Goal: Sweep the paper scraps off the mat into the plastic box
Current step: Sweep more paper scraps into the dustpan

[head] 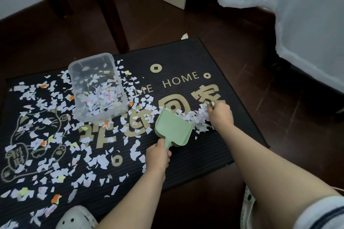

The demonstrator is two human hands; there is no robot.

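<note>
The left hand (157, 156) was clamped round the handle of the green dustpan (174, 129), pan mouth facing the right hand. The right hand (220, 115) was curled on a small brush, barely visible, pressing a heap of paper scraps (197, 119) between hand and pan. The plastic box (96, 87) sat on the mat (214, 154), beyond and left of the left hand.

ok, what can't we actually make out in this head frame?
- Tool in the right hand: only a small green tip shows above the fist; the hand hides the rest.
- Dustpan handle: wrapped by the left hand.
- Mat lettering: the word before HOME is covered by the plastic box and paper scraps.
- Mat's near-left part: cut off by the frame edge.
</note>
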